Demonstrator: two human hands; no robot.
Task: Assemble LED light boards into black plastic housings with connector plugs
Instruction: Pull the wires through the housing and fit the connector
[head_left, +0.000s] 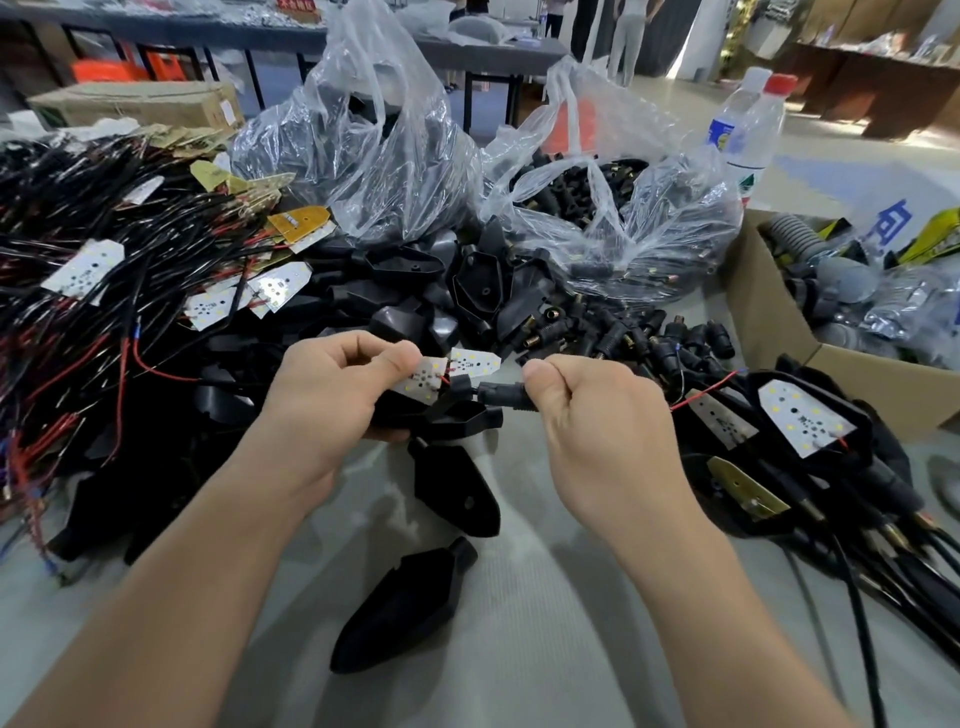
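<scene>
"Housings (405, 608) are lying loose on the table (519, 649) nearest the person. Which step is going on above them?"

"The plug is being joined, by the look of it. The left hand (332, 395) is curling round a black housing (457, 418) and pinching an LED board (422, 387) under the thumb, with a second board (475, 364) poking out just beside it."

"And the right hand (597, 415)?"

"It is gripping a connector plug (501, 396) between thumb and curled fingers, pointing it at the housing's neck. Whether the two are touching is hard to tell."

"So what is the next move asking for?"

"Probably a straight push along the neck while the left hand is bracing, minding the thin red wires (445, 375). After that the board is waiting to be seated in the shell."

"Where are the supplies sitting?"

"Finished units (805, 415) are lying to the right, wired boards (93, 270) to the left. Farther off, spare plugs (649, 338) and more housings are lying heaped around clear bags (363, 156), beside a cardboard box (769, 332) and a water bottle (748, 124)."
</scene>
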